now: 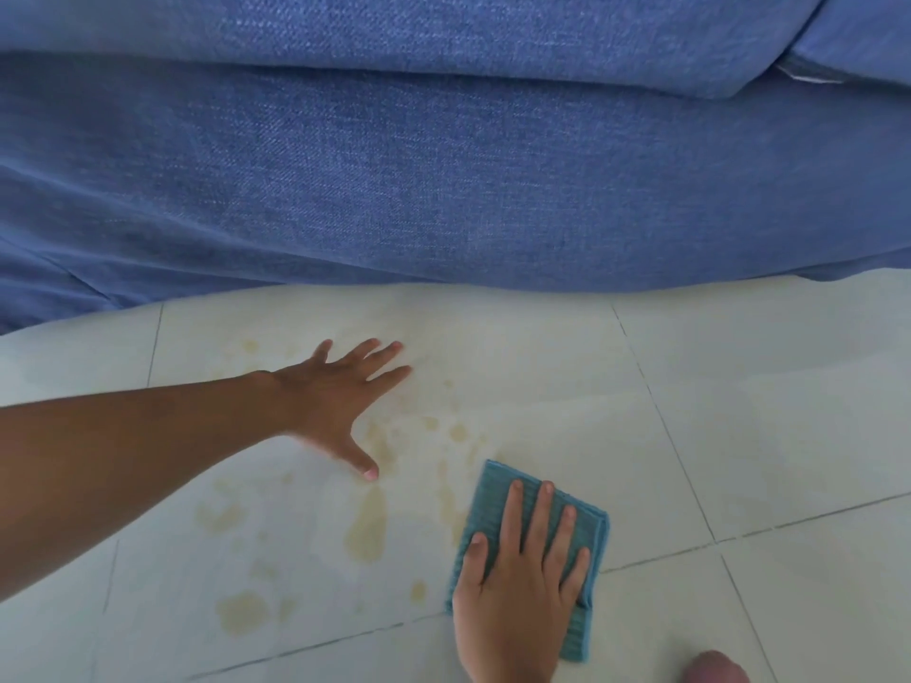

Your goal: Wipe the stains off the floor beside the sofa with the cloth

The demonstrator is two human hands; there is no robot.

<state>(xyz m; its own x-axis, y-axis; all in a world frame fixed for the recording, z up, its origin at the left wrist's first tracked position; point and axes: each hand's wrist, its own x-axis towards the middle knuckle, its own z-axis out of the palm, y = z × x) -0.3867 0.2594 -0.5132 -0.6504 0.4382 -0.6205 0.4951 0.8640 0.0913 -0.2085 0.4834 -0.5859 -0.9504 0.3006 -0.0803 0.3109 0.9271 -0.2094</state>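
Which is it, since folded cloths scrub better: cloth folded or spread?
Folded: the cloth shows doubled layers along its right edge, pressed flat under the right hand.

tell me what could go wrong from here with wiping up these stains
1. The left hand is spread flat among the yellowish stains, so it may smear or pick them up.
2. The right hand presses the folded teal cloth beside the stains, not on them; small spots near the blue sofa could be missed.
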